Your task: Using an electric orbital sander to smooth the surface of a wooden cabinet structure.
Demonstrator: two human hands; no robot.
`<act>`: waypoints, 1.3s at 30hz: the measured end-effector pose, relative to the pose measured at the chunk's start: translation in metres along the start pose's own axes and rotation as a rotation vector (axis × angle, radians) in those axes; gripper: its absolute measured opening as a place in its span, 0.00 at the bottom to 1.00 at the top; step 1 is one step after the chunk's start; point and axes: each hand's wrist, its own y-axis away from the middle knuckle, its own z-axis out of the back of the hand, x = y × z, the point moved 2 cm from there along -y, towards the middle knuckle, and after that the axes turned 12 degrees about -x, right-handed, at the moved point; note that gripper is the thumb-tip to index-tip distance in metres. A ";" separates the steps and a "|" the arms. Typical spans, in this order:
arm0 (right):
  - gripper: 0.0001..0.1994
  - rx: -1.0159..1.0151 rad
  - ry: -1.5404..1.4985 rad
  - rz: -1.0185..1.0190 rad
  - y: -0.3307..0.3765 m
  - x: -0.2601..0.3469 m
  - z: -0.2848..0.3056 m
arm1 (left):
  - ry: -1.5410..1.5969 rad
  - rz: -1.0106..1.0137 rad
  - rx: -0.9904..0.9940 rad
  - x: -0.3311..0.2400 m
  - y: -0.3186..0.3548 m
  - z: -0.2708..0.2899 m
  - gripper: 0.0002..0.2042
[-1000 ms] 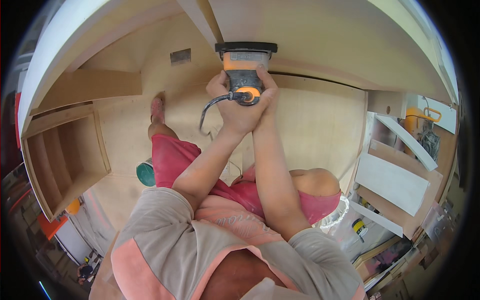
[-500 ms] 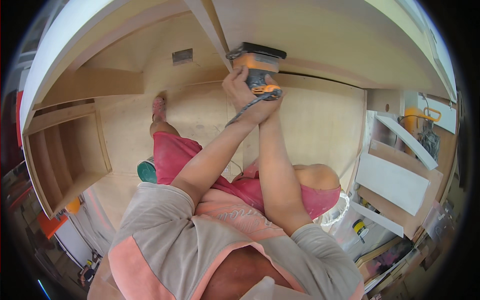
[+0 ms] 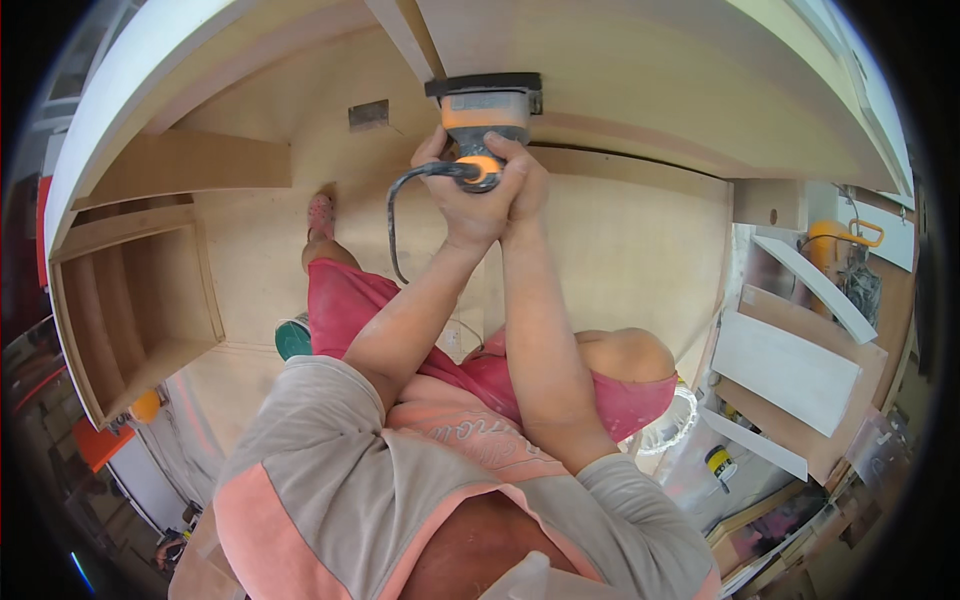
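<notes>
An orange and black electric sander [image 3: 485,112] is held out in front of me, its dark flat pad set against the pale wooden panel [image 3: 640,75]. The left end of the pad lies by an upright wooden divider [image 3: 408,40]. My left hand [image 3: 458,205] wraps round the sander's body from the left. From the right my right hand [image 3: 527,185] closes on it too, its thumb across the back, and the two hands touch. A black dusty cord [image 3: 395,220] leaves the sander's rear and loops down past my left wrist.
An open wooden compartment [image 3: 140,300] stands at left, below a short board [image 3: 200,165]. A rectangular cutout [image 3: 368,115] shows in the far panel. White boards [image 3: 785,370] and a yellow tool [image 3: 825,245] lie at right. A green-lidded tub [image 3: 293,338] sits beside my left leg.
Both hands have carried the sander a little to the left along the panel and turned it. The cord now hangs in a loop left of my left wrist.
</notes>
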 end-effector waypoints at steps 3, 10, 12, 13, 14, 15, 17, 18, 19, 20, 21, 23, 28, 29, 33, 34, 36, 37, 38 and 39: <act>0.17 -0.108 0.160 0.152 0.007 0.002 -0.009 | 0.215 0.220 -0.020 -0.010 -0.004 -0.001 0.39; 0.16 -0.036 0.058 0.127 0.034 0.018 -0.032 | 0.282 0.177 0.014 -0.060 -0.028 -0.002 0.40; 0.17 -0.011 -0.001 0.086 0.027 0.012 -0.026 | -0.049 -0.130 0.030 -0.051 -0.029 0.001 0.42; 0.17 0.024 -0.067 0.031 0.015 0.001 -0.019 | -0.047 -0.136 0.037 -0.039 -0.027 0.001 0.42; 0.18 0.058 -0.135 -0.025 0.006 -0.009 -0.013 | -0.075 -0.172 0.038 -0.025 -0.023 0.002 0.43; 0.18 0.058 -0.145 -0.021 -0.002 -0.016 -0.005 | -0.102 -0.208 0.038 -0.012 -0.019 0.004 0.43; 0.18 0.137 -0.222 -0.051 -0.013 -0.023 0.005 | -0.175 -0.259 0.024 -0.004 -0.009 0.001 0.41; 0.18 0.140 -0.223 -0.050 -0.018 -0.024 0.008 | -0.093 -0.168 0.021 0.003 -0.007 0.000 0.40; 0.18 0.056 -0.094 0.026 -0.017 -0.019 0.009 | -0.012 -0.073 0.019 0.000 -0.007 -0.003 0.39; 0.18 -0.028 0.036 0.102 -0.016 -0.015 0.009 | -0.012 -0.070 0.017 -0.005 -0.008 -0.004 0.39; 0.18 -0.030 0.040 0.100 -0.014 -0.012 0.010 | 0.063 0.027 0.034 -0.009 -0.008 -0.004 0.38; 0.17 -0.146 0.202 0.242 0.026 0.019 -0.018 | 0.133 0.128 0.041 -0.033 -0.012 -0.006 0.37; 0.17 -0.132 0.291 0.287 0.034 0.031 -0.020 | 0.400 0.253 -0.058 -0.052 -0.014 -0.010 0.36; 0.18 -0.106 0.318 0.277 0.027 0.029 -0.015 | 0.400 0.254 -0.054 -0.048 -0.013 -0.010 0.36; 0.19 0.120 -0.082 -0.110 -0.006 0.024 0.018 | 0.573 0.618 -0.066 -0.007 0.005 -0.010 0.26; 0.20 0.096 -0.040 -0.113 -0.007 0.027 0.022 | 0.610 0.817 -0.100 -0.005 0.009 -0.014 0.21; 0.21 0.068 0.008 -0.115 -0.008 0.027 0.025 | 0.626 0.920 -0.114 -0.004 0.008 -0.011 0.19; 0.21 0.033 0.146 -0.051 -0.007 0.024 0.026 | 0.639 1.017 -0.127 -0.004 0.007 -0.010 0.17; 0.21 -0.002 0.286 0.013 -0.006 0.022 0.027 | 0.642 1.022 -0.131 -0.004 0.005 -0.010 0.17; 0.21 -0.005 0.293 0.012 -0.005 0.022 0.026 | 0.669 1.046 -0.130 -0.002 0.005 -0.010 0.17</act>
